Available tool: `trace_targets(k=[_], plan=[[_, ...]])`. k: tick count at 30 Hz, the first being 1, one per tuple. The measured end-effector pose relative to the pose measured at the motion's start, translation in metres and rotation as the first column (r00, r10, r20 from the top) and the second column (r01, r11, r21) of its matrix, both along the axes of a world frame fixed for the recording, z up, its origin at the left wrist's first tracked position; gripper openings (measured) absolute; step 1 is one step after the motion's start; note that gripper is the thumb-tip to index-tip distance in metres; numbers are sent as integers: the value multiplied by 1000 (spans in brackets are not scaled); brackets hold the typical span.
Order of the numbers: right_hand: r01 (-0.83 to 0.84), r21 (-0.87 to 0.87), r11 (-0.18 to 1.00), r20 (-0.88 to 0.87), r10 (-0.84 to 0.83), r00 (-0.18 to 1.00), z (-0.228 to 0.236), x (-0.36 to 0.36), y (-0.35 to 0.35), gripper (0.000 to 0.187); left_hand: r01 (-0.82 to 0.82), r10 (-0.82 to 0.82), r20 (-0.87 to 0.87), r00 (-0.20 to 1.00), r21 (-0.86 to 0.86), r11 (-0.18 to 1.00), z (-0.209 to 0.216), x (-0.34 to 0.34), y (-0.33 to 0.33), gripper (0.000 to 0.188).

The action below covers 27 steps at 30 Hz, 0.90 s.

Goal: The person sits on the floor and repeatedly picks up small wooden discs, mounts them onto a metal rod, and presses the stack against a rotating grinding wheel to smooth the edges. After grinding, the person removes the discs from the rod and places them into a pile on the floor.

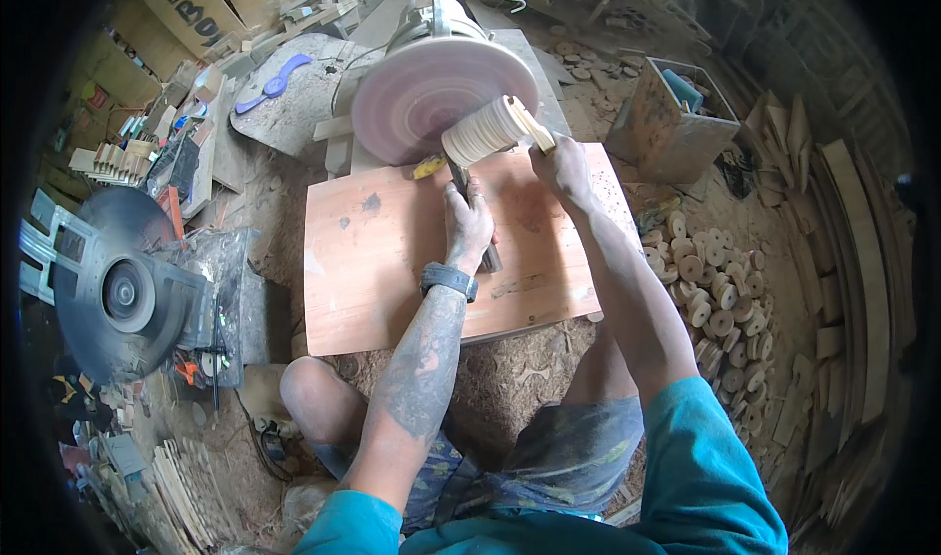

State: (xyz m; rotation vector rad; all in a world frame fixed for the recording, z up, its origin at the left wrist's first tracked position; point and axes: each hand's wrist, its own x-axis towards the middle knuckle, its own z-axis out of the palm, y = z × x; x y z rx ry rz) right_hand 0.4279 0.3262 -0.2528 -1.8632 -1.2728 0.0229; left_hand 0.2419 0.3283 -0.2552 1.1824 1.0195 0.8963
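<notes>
A large reddish sanding disc (397, 99) stands upright at the far edge of a plywood board (372, 280). Close before its face, a stack of round wooden discs (477, 133) is tilted; I cannot tell whether it touches. My right hand (563, 171) is closed round the wooden handle (532, 126) at the stack's right end. Below the stack, my left hand (469, 222) is wrapped round a dark bar (491, 259), whose upper end reaches up to the stack. A yellow piece (428, 168) lies beside that bar.
Many wooden discs with holes (720, 305) are heaped on the right, near a wooden box (676, 133) and long planks (863, 271). A round fan (125, 295) stands at left. Behind lie a purple fan blade (276, 82) and wood offcuts. Sawdust covers the floor.
</notes>
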Motion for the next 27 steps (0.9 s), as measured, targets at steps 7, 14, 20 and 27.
trace_targets(k=[7,14,20,27], plan=[[32,-32,999,4,-32,999,7,2,-5,21,3,-2,-52,999,20,1000,-2,2,3,36],[12,-42,999,15,-12,1000,3,4,2,21,8,-8,-60,998,4,1000,0,1,2,28],[-4,-13,1000,39,5,999,0,8,4,20,13,-14,-33,999,-25,1000,2,1,1,23],[15,-4,1000,54,-14,998,2,6,5,21,12,-11,-41,999,24,1000,-7,1,6,45]])
